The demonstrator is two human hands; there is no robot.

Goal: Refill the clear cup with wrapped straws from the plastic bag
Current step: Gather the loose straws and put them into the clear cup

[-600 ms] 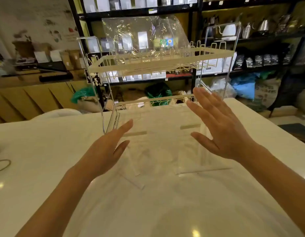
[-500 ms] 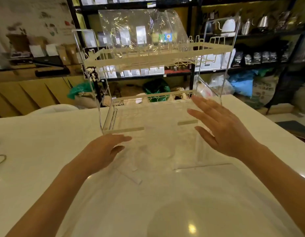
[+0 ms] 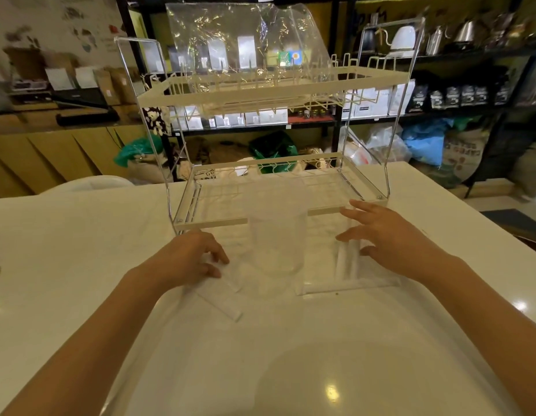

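The clear cup (image 3: 275,235) is stood upright on the white table (image 3: 65,250), just in front of a two-tier rack (image 3: 272,91). The left hand (image 3: 185,259) is laid on a wrapped straw (image 3: 221,298), fingers loosely curled on it. The right hand (image 3: 389,238) is spread flat over the plastic bag (image 3: 344,277) of straws, fingers apart.

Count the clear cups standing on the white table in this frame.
1. The clear cup stands upright on the table, between the left hand and the right hand, just in front of the rack's lower shelf. Others may go unnoticed among the transparent items.
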